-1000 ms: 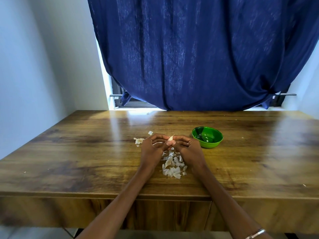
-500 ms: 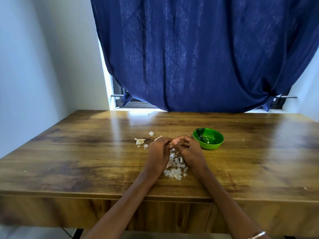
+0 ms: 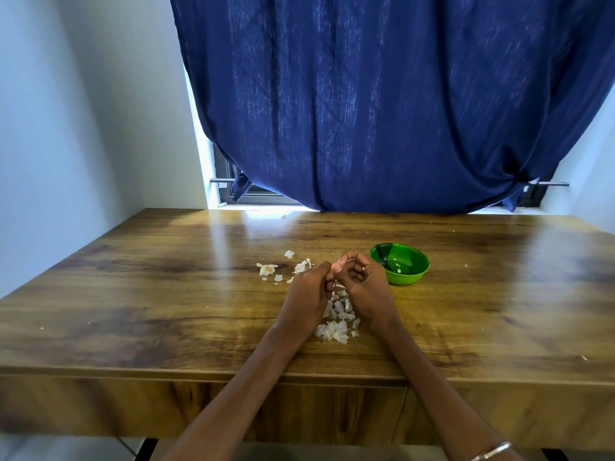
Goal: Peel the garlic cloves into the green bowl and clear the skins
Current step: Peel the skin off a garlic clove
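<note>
Garlic clove (image 3: 342, 260), only a pale sliver of it showing, sits pinched at the fingertips of both hands, just left of the green bowl (image 3: 400, 268) and raised above the table (image 3: 166, 294). Held there, probably so loosened skin falls onto the skins (image 3: 336, 319) heaped nearer the person than the bowl, while the bowl stays within a short reach for the finished clove. The left hand (image 3: 307, 291) has a narrow grip, fingers curled in against the clove; how much it clasps is hidden. The right hand (image 3: 364, 287) also grips tightly, thumb and curled fingers closed on the clove's top. A few stray scraps (image 3: 266, 268) lie further left of the bowl.
</note>
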Motion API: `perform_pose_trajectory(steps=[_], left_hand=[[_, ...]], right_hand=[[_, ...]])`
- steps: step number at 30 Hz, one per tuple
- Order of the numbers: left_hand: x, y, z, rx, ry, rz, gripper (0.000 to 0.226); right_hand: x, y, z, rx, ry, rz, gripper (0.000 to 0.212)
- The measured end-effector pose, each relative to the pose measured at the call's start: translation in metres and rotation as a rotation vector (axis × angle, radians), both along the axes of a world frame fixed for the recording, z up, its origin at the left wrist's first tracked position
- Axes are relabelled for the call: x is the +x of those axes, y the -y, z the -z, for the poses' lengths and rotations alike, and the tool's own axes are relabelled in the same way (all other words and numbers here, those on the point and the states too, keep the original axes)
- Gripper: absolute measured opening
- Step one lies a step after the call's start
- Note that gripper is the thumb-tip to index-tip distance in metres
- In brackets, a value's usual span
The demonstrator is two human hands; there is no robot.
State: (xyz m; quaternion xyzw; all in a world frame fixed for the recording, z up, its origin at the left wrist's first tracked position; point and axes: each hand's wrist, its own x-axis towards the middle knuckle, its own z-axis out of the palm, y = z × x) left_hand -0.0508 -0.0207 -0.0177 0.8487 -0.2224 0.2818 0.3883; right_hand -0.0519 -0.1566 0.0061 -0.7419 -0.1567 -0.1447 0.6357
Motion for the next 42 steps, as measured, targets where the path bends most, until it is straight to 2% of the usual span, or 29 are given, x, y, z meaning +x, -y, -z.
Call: perform_pose_trajectory(steps=[4,10,15,19,23,29,34,39,42], left_hand=[[-0.002,0.0013,-0.0018,0.013,0.005,-0.004,0.015],[-0.0022,0.0015,-0.0024,0.018,-0.013,0.011,0.016],[-0.0079,0.003,-0.0052,0.004,-0.074,0.093,0.017],[-0.0093,0.0024,-0.0056,-0.032,-0.068,0.13,0.016],[-0.005,0.0001,-0.002,-0.076,-0.068,0.101,0.019],[-0.003,0.0,-0.0008,-0.05,-0.072,0.076,0.032],[-0.0045,0.0011,-0.0028,-0.052,-0.12,0.135,0.018],[-0.0027,0.0,-0.0032,-0.06,-0.116,0.129,0.018],[-0.002,-0.0016,-0.0039,-0.085,-0.097,0.095,0.026]], right_hand=[[-0.0005,-0.0007,0.0,0.033,-0.021,-0.044,0.002],[0.0003,0.0004,0.0009,0.069,-0.049,-0.059,0.005],[0.0005,0.0025,0.0017,0.109,-0.059,-0.075,0.001],[-0.0007,0.0029,0.0008,0.14,-0.047,-0.077,0.009],[-0.0004,0.0025,0.0014,0.112,-0.033,-0.089,0.001],[-0.0004,0.0016,0.0008,0.071,-0.021,-0.081,0.006],[0.0008,0.0009,0.0024,0.006,-0.009,-0.071,0.004],[0.0001,0.001,0.0022,-0.051,0.035,-0.012,0.003],[0.0006,0.0025,0.0035,-0.087,0.039,0.007,0.004]])
